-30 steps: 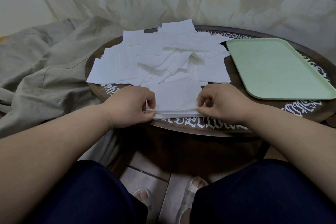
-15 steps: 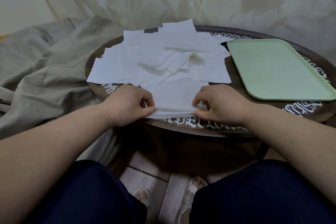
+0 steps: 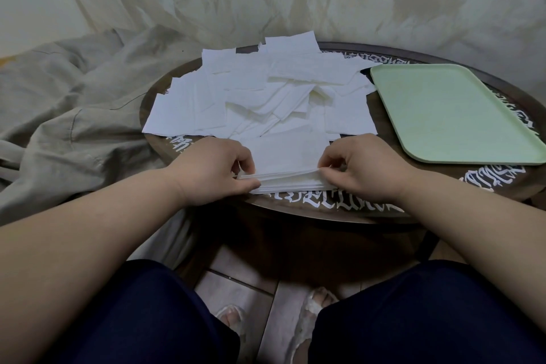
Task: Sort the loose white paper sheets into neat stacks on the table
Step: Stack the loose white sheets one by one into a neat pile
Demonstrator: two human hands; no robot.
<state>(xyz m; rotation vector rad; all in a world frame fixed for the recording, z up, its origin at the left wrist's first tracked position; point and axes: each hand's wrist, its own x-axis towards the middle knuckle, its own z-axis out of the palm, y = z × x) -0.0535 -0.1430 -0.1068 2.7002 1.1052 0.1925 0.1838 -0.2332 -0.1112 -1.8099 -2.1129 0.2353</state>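
Note:
A neat stack of white paper sheets (image 3: 285, 156) lies at the near edge of the round dark table (image 3: 339, 207). My left hand (image 3: 212, 171) pinches the stack's left near corner between thumb and fingers. My right hand (image 3: 363, 168) pinches its right near corner the same way. Behind the stack, a loose pile of white sheets (image 3: 260, 97) spreads over the table's middle and left, overlapping at many angles.
An empty pale green tray (image 3: 455, 112) sits on the right side of the table. Crumpled beige cloth (image 3: 74, 115) lies left of the table, and a draped sheet hangs behind it. My legs and slippered feet are below the table's edge.
Both hands kept hold of the stack's near corners. My fingers shifted slightly along the edge, and the stack's near edge looks a little more even.

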